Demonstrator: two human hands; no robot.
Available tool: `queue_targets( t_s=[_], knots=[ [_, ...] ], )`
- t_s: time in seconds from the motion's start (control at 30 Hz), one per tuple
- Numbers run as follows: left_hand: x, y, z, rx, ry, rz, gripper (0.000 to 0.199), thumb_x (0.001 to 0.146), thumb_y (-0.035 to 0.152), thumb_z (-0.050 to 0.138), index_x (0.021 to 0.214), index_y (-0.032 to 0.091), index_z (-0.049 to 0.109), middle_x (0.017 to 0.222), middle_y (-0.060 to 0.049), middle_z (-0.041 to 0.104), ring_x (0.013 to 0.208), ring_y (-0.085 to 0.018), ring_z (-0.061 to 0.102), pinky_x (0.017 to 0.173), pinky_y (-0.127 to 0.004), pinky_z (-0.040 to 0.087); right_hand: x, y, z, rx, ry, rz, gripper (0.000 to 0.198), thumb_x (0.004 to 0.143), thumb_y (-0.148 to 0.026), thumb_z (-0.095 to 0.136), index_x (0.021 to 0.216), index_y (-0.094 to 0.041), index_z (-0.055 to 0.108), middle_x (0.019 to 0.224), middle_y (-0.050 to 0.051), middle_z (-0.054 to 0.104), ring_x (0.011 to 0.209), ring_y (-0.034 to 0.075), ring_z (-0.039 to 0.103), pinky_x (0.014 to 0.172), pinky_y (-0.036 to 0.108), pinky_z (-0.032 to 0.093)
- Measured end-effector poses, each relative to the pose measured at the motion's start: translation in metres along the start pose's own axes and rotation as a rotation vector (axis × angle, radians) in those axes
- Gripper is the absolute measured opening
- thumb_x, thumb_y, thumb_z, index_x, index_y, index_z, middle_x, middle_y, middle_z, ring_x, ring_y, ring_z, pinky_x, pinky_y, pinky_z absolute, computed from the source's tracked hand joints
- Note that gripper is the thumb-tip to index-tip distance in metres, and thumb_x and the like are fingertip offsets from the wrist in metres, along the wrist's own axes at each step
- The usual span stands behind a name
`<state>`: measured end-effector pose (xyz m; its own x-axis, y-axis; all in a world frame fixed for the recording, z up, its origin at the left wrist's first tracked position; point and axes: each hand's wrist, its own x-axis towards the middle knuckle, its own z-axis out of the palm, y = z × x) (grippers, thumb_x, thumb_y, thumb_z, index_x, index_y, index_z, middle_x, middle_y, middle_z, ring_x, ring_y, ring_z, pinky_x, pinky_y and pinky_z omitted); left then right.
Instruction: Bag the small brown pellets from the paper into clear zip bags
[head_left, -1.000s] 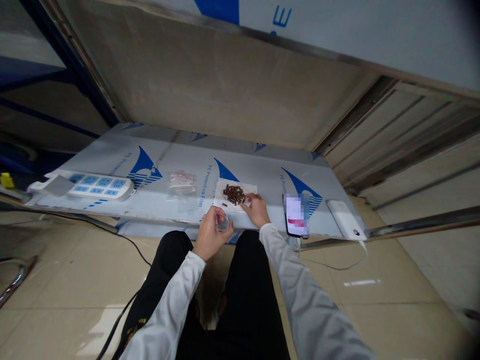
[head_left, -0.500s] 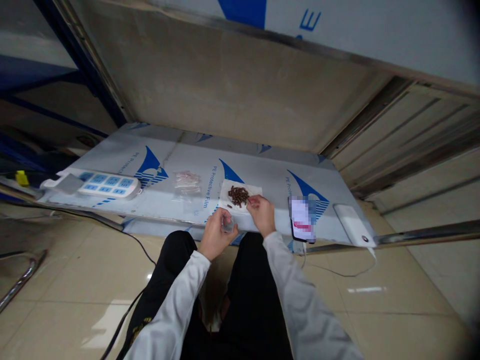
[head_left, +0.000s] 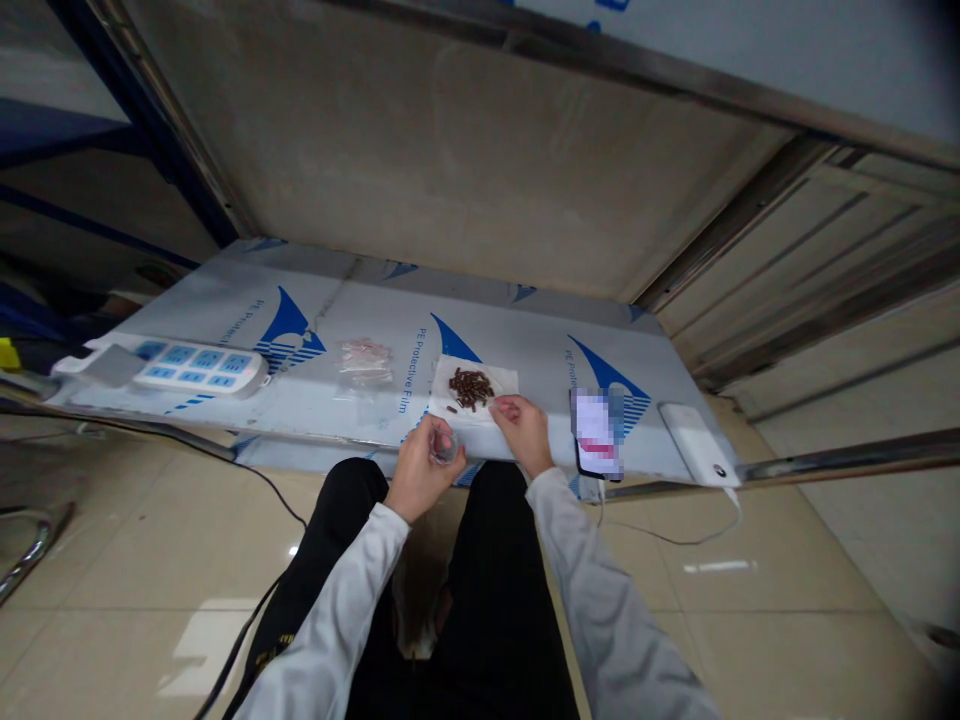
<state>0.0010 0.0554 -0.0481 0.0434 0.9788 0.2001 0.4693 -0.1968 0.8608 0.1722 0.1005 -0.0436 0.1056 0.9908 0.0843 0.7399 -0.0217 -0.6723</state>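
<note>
My left hand (head_left: 421,465) is curled around a small clear plastic cup (head_left: 447,447), its open mouth facing up, just off the bench's front edge. On a white paper sheet (head_left: 501,382) lies a heap of small brown capsules (head_left: 470,388), with one stray capsule (head_left: 451,408) at its lower left. My right hand (head_left: 524,430) reaches over the sheet's right side, thumb and forefinger pinched together beside the heap. Whatever may be between those fingertips is too small to make out.
A clear bag of pale pink-white pieces (head_left: 366,362) rests left of the sheet. Farther left is a white power strip (head_left: 202,368). A phone (head_left: 598,440) and a white power bank (head_left: 699,445) with a cable lie right. A shelf edge (head_left: 675,85) overhangs the bench (head_left: 510,320).
The whole view has shifted slightly. My left hand still has the cup, whose mouth now shows more plainly. My right fingertips have moved a little toward the near side of the heap.
</note>
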Motion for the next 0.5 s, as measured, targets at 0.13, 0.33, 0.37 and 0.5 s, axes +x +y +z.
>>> queue_targets(
  t_s=[0.13, 0.33, 0.37, 0.5],
  knots=[
    [-0.005, -0.006, -0.002, 0.010, 0.000, 0.001, 0.019, 0.073, 0.024, 0.059, 0.087, 0.021, 0.045, 0.070, 0.005, 0.052, 0.062, -0.011, 0.050, 0.062, -0.023, 0.040, 0.023, 0.012, 0.020, -0.156, -0.023, 0.042, 0.018, 0.078, -0.017, 0.063, 0.094, -0.012, 0.069, 0.089, 0.010, 0.069, 0.079, 0.019, 0.065, 0.080, 0.030, 0.048],
    [-0.002, -0.003, -0.003, 0.005, -0.001, 0.010, 0.020, 0.072, 0.022, 0.059, 0.086, 0.021, 0.045, 0.070, 0.004, 0.053, 0.063, -0.012, 0.051, 0.061, -0.023, 0.040, 0.023, -0.003, 0.030, -0.302, -0.016, 0.112, 0.019, 0.081, -0.020, 0.058, 0.096, -0.013, 0.069, 0.096, 0.015, 0.067, 0.086, 0.022, 0.065, 0.079, 0.030, 0.047],
    [-0.001, -0.002, -0.003, 0.004, -0.002, 0.016, 0.019, 0.072, 0.022, 0.059, 0.085, 0.021, 0.045, 0.070, 0.004, 0.052, 0.063, -0.012, 0.051, 0.062, -0.023, 0.040, 0.023, -0.005, 0.030, -0.316, -0.016, 0.120, 0.019, 0.081, -0.021, 0.059, 0.095, -0.013, 0.069, 0.096, 0.015, 0.067, 0.087, 0.023, 0.065, 0.078, 0.031, 0.047],
    [0.003, 0.000, 0.000, -0.017, -0.012, 0.021, 0.019, 0.072, 0.022, 0.060, 0.084, 0.021, 0.045, 0.069, 0.005, 0.052, 0.061, -0.012, 0.051, 0.062, -0.023, 0.040, 0.026, -0.008, 0.026, -0.331, -0.008, 0.149, 0.016, 0.080, -0.020, 0.060, 0.092, -0.014, 0.070, 0.095, 0.014, 0.068, 0.086, 0.021, 0.065, 0.074, 0.029, 0.046]
  ],
)
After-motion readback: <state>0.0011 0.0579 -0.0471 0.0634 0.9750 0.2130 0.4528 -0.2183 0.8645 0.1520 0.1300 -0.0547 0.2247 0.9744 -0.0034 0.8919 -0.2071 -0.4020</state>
